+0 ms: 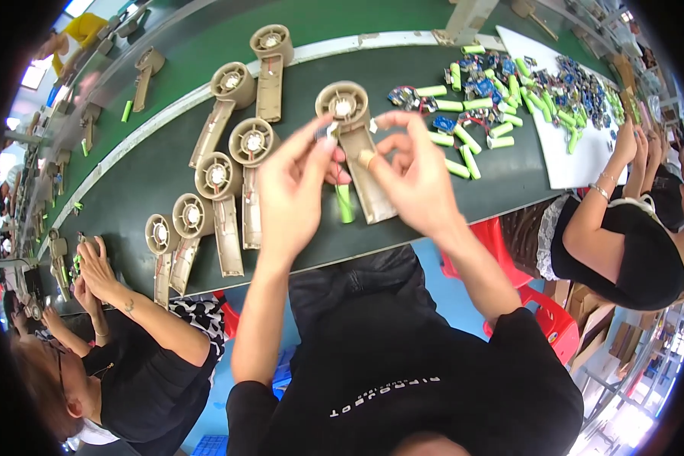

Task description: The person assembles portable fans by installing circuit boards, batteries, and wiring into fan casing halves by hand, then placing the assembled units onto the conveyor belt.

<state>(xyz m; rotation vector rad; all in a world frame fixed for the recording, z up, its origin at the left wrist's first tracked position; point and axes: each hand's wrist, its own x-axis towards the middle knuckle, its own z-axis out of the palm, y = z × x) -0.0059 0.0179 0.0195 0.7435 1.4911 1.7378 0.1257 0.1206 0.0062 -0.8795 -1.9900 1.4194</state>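
In front of me a beige handheld fan housing (370,182) lies on the dark green bench, its round fan head pointing away. My right hand (419,171) grips its handle, thumb pressed on the inside of the open shell and fingers curled by the fan head. Beside the handle, my left hand (292,186) pinches a small wired part just below the fan head. The fingers partly hide that part, so its exact kind is unclear. Thin red wires show under these fingertips, and a green cylindrical battery (345,204) sits below them, next to the handle.
Several similar fan housings (219,178) lie in a group to the left. Green batteries (471,140) with blue circuit boards are heaped at the right, extending onto a white board (562,163). Co-workers sit on both sides; a red stool (551,323) stands at right.
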